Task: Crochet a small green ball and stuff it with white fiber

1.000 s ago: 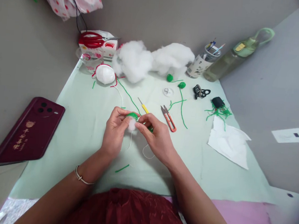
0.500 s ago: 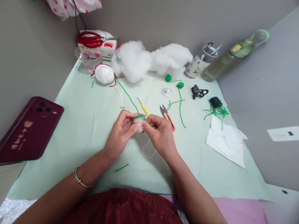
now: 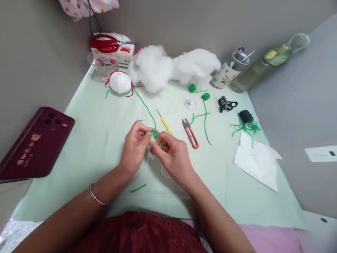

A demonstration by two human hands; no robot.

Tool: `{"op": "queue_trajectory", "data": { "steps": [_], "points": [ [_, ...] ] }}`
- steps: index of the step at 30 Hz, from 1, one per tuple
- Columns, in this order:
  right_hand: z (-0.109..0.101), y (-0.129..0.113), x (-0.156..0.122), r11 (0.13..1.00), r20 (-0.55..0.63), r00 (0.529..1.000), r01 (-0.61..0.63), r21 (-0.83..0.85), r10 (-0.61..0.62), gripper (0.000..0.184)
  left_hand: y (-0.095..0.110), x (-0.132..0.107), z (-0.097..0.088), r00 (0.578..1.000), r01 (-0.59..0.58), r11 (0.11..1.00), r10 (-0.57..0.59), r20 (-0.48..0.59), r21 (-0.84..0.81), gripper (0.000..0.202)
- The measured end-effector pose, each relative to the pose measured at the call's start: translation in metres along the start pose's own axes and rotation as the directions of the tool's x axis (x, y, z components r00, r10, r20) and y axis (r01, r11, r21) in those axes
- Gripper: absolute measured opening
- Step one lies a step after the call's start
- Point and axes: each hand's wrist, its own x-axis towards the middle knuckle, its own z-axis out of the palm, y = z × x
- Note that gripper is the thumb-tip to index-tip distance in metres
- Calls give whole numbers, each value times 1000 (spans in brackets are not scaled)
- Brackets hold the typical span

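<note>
Between my two hands is a small green crocheted piece [image 3: 155,133] with white stuffing at its near side. My left hand [image 3: 135,147] pinches it from the left, thumb against the white stuffing. From the right, my right hand [image 3: 173,155] closes thumb and fingers on its edge, hiding much of it. A green strand shows by the right fingers, and white yarn hangs below both hands. Just beyond my right hand lie a yellow-handled crochet hook [image 3: 165,123] and orange thread snips [image 3: 190,133].
White stuffing [image 3: 152,68] is heaped at the back, near a ball of white yarn [image 3: 120,82]. Two green crocheted balls [image 3: 205,96] trail tails. A black hair clip [image 3: 227,104], white paper [image 3: 254,161] and a bottle [image 3: 259,69] are right; a maroon phone [image 3: 37,142] is left.
My right hand has shifted left and closer to my left hand. The green piece is tilted, with less white stuffing showing. The whole view has shifted slightly.
</note>
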Motion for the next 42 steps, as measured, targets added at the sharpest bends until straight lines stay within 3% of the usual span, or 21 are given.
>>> {"op": "queue_trajectory", "data": {
  "steps": [5, 8, 12, 16, 21, 25, 28, 31, 34, 36, 38, 40, 42],
  "points": [
    [-4, 5, 4, 995, -90, 993, -74, 68, 80, 25, 5, -5, 2, 997, 59, 997, -57, 55, -44, 13],
    [-8, 4, 7, 989, -129, 987, -81, 123, 97, 26, 7, -7, 0, 991, 60, 997, -53, 123, -53, 21],
    [-17, -1, 9, 975, -67, 989, -116, 188, 131, 25, 6, -6, -2, 986, 55, 998, -49, 162, -32, 30],
    [-18, -5, 3, 996, 55, 997, -52, 73, 48, 21, 3, -3, -2, 994, 33, 999, -32, 102, -11, 30],
    [7, -9, -11, 977, 120, 978, 182, -111, -169, 14, 4, 4, -4, 1000, 18, 999, -19, -19, -29, 23],
    [21, -11, -16, 957, 56, 965, 261, -127, -256, 21, 4, 7, -6, 993, 104, 990, -108, -41, -94, 19],
    [16, -10, -11, 984, 16, 985, 171, -51, -171, 21, 6, 4, -3, 983, 181, 974, -183, -3, -132, 12],
    [2, -3, -3, 988, -22, 1000, 25, 151, -21, 22, 8, 0, 1, 975, 223, 960, -219, 43, -167, 5],
    [-12, 5, 5, 944, -58, 992, -84, 320, 108, 23, 11, -1, 1, 968, 244, 953, -228, 109, -181, 21],
    [-18, 8, 8, 918, -68, 984, -127, 375, 164, 26, 11, -1, -1, 973, 205, 970, -188, 133, -129, 27],
    [-20, 9, 10, 905, -76, 977, -151, 399, 197, 29, 10, -2, -3, 992, 88, 996, -85, 95, -22, 34],
    [-21, 8, 10, 899, -64, 975, -169, 403, 212, 33, 10, -3, -5, 999, -12, 997, 9, 37, 82, 30],
    [-21, 7, 9, 906, -35, 979, -173, 386, 202, 33, 10, -3, -7, 999, -32, 991, 31, 15, 133, 21]
  ]
}}
